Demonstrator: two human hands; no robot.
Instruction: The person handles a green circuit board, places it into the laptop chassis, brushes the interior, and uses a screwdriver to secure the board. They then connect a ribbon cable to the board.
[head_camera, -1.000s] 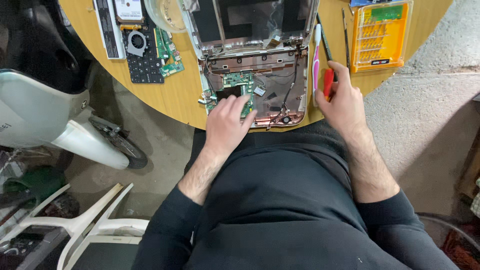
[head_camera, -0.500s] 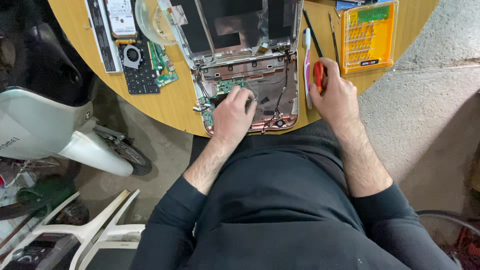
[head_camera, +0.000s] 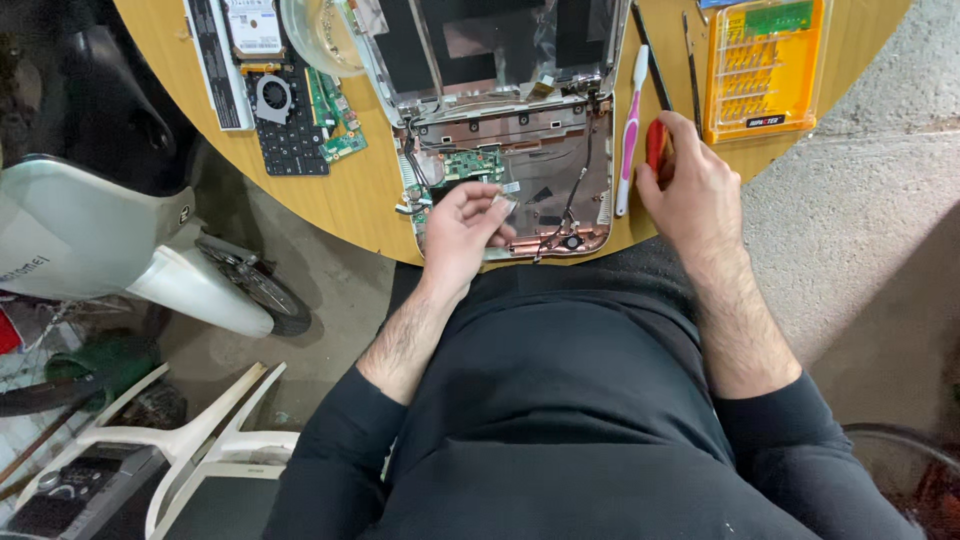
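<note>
under left hand (head_camera: 462, 228), opened laptop (head_camera: 520, 160)

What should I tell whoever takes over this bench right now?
Left hand: fingers over the opened laptop base, pinching a small pale piece.
Right hand: gripping a red-handled screwdriver beside the pink-and-white toothbrush.
Done: cover off, green circuit board exposed; black keyboard lies left on the round wooden table.
Left: board remains in the base. Orange bit case at right.

The left hand (head_camera: 462, 230), flat on the opened laptop base (head_camera: 530, 175) earlier, now curls palm-up, pinching a small pale part (head_camera: 508, 205). The right hand (head_camera: 695, 195) slides down the red-handled screwdriver (head_camera: 655, 145).
</note>
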